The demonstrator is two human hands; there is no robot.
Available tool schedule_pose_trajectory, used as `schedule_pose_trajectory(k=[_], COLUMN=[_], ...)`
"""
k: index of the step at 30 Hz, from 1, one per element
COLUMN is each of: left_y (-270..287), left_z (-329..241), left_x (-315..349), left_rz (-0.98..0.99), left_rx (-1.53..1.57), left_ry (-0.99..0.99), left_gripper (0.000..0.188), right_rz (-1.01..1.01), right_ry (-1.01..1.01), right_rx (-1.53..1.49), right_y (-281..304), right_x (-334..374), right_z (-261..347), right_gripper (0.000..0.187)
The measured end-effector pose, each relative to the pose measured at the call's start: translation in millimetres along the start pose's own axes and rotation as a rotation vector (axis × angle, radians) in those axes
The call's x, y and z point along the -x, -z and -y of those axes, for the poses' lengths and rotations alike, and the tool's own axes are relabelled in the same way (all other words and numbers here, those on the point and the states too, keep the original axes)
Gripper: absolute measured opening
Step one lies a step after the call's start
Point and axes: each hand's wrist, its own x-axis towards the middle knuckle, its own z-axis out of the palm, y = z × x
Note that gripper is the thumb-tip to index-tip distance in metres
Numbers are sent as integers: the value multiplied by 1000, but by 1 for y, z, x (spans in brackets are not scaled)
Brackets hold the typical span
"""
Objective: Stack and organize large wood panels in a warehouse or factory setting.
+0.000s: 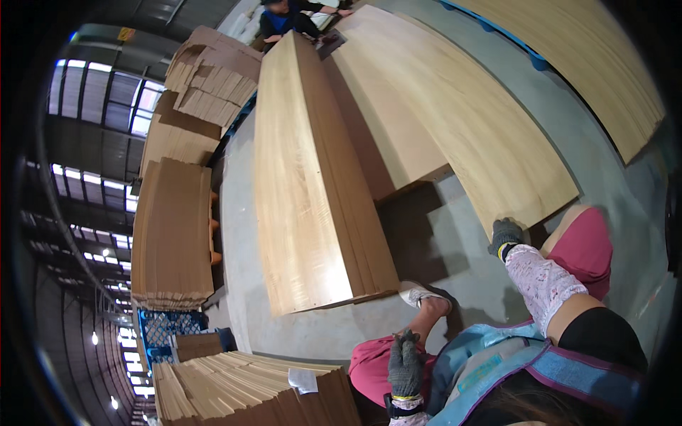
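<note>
My right hand [506, 236], in a dark grey knitted glove, is closed on the near edge of a long light wood-grain board [490, 149]. My left hand [406, 366], gloved the same way, is closed by my left knee; a small brownish bit shows at its fingertips, too small to name. Left of the board lies a stack of long wood-grain panels [302, 192]. Between them is a plain tan panel [398, 142], partly under the board. A co-worker [284, 18] crouches at the far end, one hand near the board's far end and the other near the stack.
Stacked brown cardboard [170, 234] stands along the left, with more cardboard [213, 78] behind. Nearby at lower left is another cardboard stack [249, 390] with a white paper on it. More wood-grain boards [590, 64] lie on a blue pallet [538, 62] at far right.
</note>
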Motion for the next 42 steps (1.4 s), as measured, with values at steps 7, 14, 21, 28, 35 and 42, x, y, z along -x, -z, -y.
schedule_pose_trajectory(k=[7,14,21,28,35,42], left_y=[56,110,76,49,83,87], left_z=[7,88,150,198,285,344], left_x=[-8,-7,-6,7,-22,-105], left_rz=[-273,-499,-561,-616,-752,-528], left_rx=[867,962,885,904,673,10], left_ry=[762,752,1025,1011,882,864], left_gripper=[29,23,22,26,31,31], right_rz=[-74,-241,-93,229,-195,-47], right_ry=[108,992,1108,597,1226,1174], right_rx=[-107,-100,-482,-653,-536,-518], right_y=[-68,55,154,110,87,70], right_x=[-58,19,84,77,54,37], right_z=[-1,107,127,149,184,191], right_gripper=[34,31,29,25,23,28])
